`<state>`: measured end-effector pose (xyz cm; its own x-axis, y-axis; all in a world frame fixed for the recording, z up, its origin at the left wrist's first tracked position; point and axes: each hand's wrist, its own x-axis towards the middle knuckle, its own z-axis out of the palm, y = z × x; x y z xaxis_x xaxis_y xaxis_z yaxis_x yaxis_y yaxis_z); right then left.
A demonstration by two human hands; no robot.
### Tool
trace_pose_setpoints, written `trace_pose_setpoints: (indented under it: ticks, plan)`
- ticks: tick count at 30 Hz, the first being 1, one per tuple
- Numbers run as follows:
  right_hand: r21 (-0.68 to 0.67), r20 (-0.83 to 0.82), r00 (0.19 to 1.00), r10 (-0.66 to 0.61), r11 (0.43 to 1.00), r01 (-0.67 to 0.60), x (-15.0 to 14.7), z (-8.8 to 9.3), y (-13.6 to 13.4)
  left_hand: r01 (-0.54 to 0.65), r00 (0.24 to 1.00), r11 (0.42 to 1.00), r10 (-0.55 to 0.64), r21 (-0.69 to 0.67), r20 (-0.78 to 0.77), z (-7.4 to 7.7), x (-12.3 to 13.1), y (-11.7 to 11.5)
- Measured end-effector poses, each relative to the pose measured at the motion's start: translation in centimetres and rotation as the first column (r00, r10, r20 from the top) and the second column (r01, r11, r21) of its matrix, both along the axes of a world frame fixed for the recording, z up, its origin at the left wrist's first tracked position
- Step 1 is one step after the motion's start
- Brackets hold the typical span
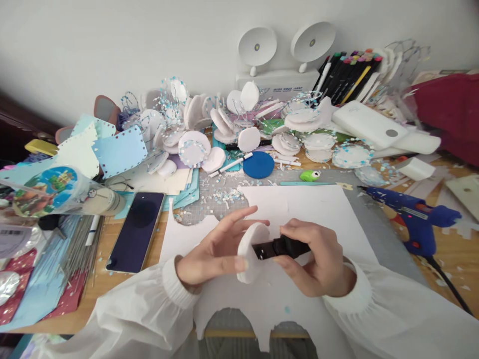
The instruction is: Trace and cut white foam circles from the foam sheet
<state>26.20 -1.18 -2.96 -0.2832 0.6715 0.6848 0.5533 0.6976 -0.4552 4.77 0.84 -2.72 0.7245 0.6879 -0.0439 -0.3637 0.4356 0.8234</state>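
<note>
My left hand (220,254) grips a thick white round disc (255,252) by its edge, thumb on the near side and the other fingers partly spread behind it. The disc is tilted up on its edge. My right hand (316,257) is wrapped around a black hand tool (290,246) whose flat front end meets the disc's right face; its exact kind is hard to tell. Whether the tool bites into the disc or only touches it, I cannot tell. Below both hands lies a large white sheet (314,204) with round cut-outs along its edges.
White discs (192,148) and blue-dotted wire pieces crowd the back. A phone (136,232) and a clear cup (56,192) stand left, a blue glue gun (415,214) right. Paper bits (224,197) litter the grey mat. Behind are markers (348,75) and a twin-headed lamp (279,80).
</note>
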Motion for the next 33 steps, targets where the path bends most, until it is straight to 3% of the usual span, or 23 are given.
trace_pose_setpoints:
  ticks: [7, 13, 24, 33]
  plan:
    - [-0.011, 0.059, 0.996, 0.072, 0.997, -0.072, -0.6, 0.2, -0.2, 0.041, 0.999, 0.998, -0.041, 0.038, -0.009, -0.6, 0.2, 0.1]
    - [0.013, 0.102, 0.99, 0.093, 0.995, -0.095, -0.9, 0.5, -0.6, -0.016, 1.0, 0.998, 0.016, 0.062, -0.002, -1.3, 0.2, -0.2]
    - [0.007, 0.083, 0.996, -0.018, 1.0, 0.017, -0.1, 0.0, 0.4, -0.036, 0.999, 0.997, 0.036, 0.07, 0.0, -1.1, -0.1, 0.1]
    - [-0.004, 0.072, 0.997, -0.01, 1.0, 0.01, -0.2, 0.0, 0.2, -0.025, 1.0, 0.998, 0.025, 0.06, -0.002, -0.6, 0.0, -0.1]
